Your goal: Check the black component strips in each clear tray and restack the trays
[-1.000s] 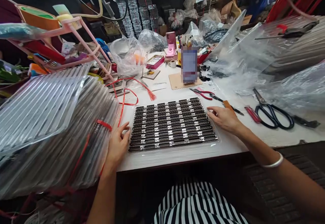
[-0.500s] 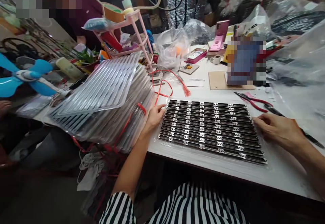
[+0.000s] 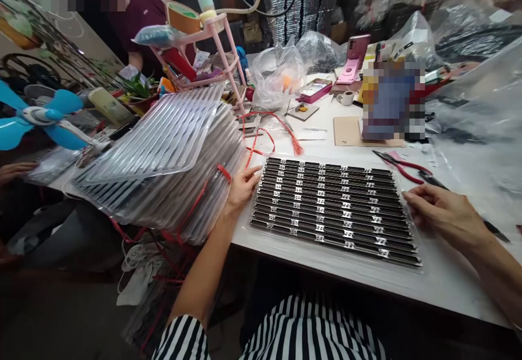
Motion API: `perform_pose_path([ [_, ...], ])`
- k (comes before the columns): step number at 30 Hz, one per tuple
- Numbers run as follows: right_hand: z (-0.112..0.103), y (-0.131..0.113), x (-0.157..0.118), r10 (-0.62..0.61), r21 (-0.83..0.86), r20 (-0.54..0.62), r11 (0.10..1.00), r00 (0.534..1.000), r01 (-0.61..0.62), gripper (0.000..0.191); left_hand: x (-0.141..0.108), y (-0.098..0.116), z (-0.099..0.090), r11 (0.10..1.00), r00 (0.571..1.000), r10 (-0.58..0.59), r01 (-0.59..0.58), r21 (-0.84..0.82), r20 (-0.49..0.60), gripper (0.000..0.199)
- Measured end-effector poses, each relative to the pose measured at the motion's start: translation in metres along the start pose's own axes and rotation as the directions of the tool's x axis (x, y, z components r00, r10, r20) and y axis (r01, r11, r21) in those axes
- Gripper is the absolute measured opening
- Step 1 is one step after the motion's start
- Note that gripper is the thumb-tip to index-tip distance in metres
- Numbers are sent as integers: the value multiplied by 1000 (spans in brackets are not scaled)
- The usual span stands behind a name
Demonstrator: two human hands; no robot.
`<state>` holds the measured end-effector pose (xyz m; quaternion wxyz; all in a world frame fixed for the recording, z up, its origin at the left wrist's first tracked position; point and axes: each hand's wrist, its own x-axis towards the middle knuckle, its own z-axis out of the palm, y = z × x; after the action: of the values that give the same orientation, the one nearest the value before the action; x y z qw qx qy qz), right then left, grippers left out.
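A clear plastic tray lies on the white table, filled with rows of dark strips that carry silvery clips. At its left edge my left hand is closed, thumb and fingers pinching the rim. My right hand is closed on the tray's right edge, fingers curled. Red-handled pliers lie just beyond my right hand. Left of my left hand stands a tall, leaning stack of clear ribbed trays with red cord around it.
A pink rack stands behind the stack. At the far left is a blue fan. Farther back are a phone on a pink stand, a tape roll, cardboard and plastic bags. Another person's hand shows at left.
The view has shifted slightly, and the loaded tray appears a little farther left with both my hands still at its edges. The person at the back left has moved.
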<state>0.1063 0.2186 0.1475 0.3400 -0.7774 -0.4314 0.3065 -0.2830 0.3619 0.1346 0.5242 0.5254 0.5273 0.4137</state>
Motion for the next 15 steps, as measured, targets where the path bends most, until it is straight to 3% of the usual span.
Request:
perform_pose_path([
  [5, -1, -5, -1, -42, 228, 50, 973, 998, 29, 50, -4, 5, 1, 999, 1000, 7, -6, 32, -15, 61],
  [15, -2, -17, -5, -175, 343, 2, 925, 985, 164, 39, 2, -2, -3, 997, 999, -1, 4, 73, -50, 63],
])
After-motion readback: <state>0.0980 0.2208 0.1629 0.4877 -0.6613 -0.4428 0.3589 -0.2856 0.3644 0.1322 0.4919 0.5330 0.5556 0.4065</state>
